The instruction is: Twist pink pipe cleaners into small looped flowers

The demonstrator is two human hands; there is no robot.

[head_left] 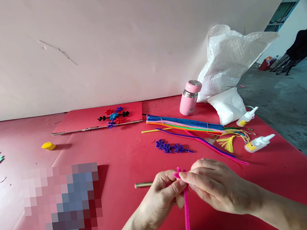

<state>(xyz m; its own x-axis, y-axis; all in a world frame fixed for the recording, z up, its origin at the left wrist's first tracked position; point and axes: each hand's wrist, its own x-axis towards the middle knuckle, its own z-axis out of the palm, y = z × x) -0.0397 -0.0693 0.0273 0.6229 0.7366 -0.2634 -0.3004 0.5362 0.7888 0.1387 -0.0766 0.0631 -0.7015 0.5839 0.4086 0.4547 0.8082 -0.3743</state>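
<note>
A bright pink pipe cleaner is pinched between both hands, its upper end bent into small loops and its long end hanging toward me. My left hand grips it from the left, thumb and fingers closed near the loops. From the right, my right hand presses thumb and forefinger on the same looped part. Just beyond the hands lie purple pipe-cleaner flowers on a stem. A thin rod sticks out from behind my left hand.
A bundle of coloured pipe cleaners lies behind, with a yellow tassel and glue bottles to the right. A pink flask stands by bubble wrap. Finished flowers rest on a red board; a yellow cap lies left.
</note>
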